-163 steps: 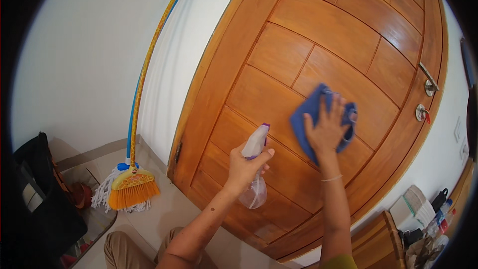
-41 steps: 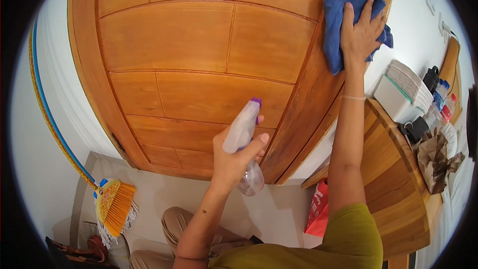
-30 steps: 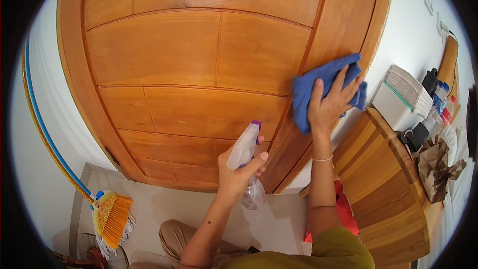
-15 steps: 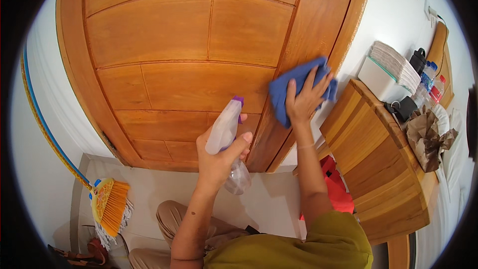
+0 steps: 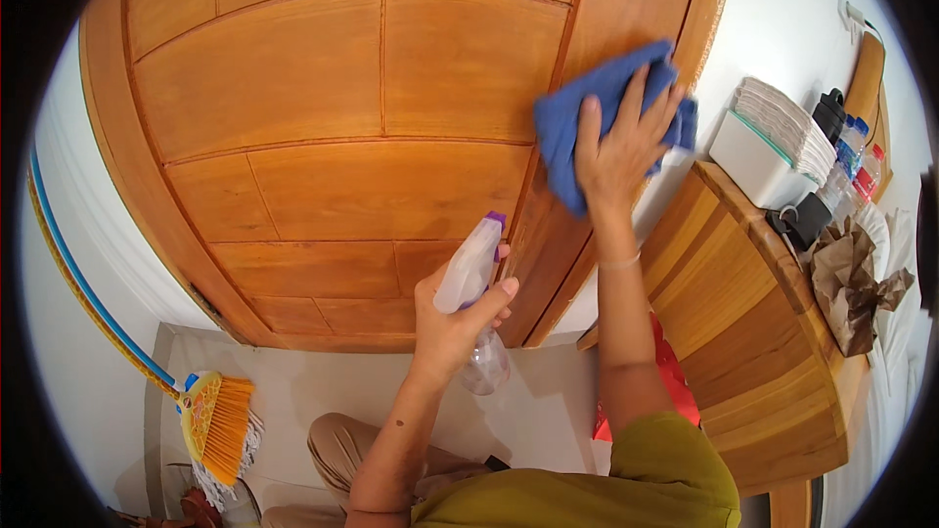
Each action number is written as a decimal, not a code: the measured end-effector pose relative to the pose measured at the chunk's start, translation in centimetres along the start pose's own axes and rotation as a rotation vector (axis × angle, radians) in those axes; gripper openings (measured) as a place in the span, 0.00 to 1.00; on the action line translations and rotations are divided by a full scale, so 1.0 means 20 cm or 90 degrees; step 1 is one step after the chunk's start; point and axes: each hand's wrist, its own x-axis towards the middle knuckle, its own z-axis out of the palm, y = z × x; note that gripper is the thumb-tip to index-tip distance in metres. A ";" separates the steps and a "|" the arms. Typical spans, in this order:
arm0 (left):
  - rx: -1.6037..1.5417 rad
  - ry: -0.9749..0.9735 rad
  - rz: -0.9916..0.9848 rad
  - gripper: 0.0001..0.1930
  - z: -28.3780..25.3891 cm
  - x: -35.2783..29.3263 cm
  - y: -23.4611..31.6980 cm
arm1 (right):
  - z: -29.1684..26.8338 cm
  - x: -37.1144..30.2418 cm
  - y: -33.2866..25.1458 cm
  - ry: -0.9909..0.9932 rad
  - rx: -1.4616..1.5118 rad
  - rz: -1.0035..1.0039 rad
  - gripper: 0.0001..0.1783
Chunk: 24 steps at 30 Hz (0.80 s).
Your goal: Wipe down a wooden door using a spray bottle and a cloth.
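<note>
My left hand [image 5: 452,318] is wrapped round a clear spray bottle [image 5: 486,364] with a whitish head and purple nozzle, held upright in front of the lower door panels. My right hand [image 5: 629,152] holds a blue cloth [image 5: 577,127] against the right upright of a brown wooden door [image 5: 293,78]. Its fingers lie spread over the cloth, which is bunched beneath them and overlaps the door frame. The palm side and any cloth gripped under it are hidden.
At the right a wooden cabinet [image 5: 763,332] bears a white tissue box [image 5: 758,161], plastic bottles [image 5: 849,152] and crumpled brown paper [image 5: 846,284]. A red bag [image 5: 675,372] sits beside it. At the left an orange-bristled broom [image 5: 220,420] stands by a mop [image 5: 210,489].
My right hand has slid the blue cloth up along the door's right edge. The view has shifted a little; my left hand keeps its hold on the spray bottle.
</note>
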 end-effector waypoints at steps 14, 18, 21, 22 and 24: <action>-0.026 0.020 0.016 0.20 -0.08 -0.10 0.03 | -0.08 -1.17 0.12 -0.198 -0.018 -0.021 0.40; -0.022 0.023 0.030 0.21 -0.11 -0.16 0.11 | -0.09 -0.80 0.01 -0.143 -0.022 -0.004 0.39; -0.018 0.027 0.033 0.21 -0.15 -0.16 0.09 | -0.07 -0.37 -0.12 -0.083 -0.015 -0.026 0.38; -0.019 0.027 0.029 0.21 -0.16 -0.16 0.08 | -0.05 -0.23 -0.15 -0.059 -0.028 -0.043 0.38; -0.026 0.022 0.021 0.21 -0.15 -0.15 0.08 | -0.02 0.09 -0.15 -0.005 -0.054 -0.082 0.38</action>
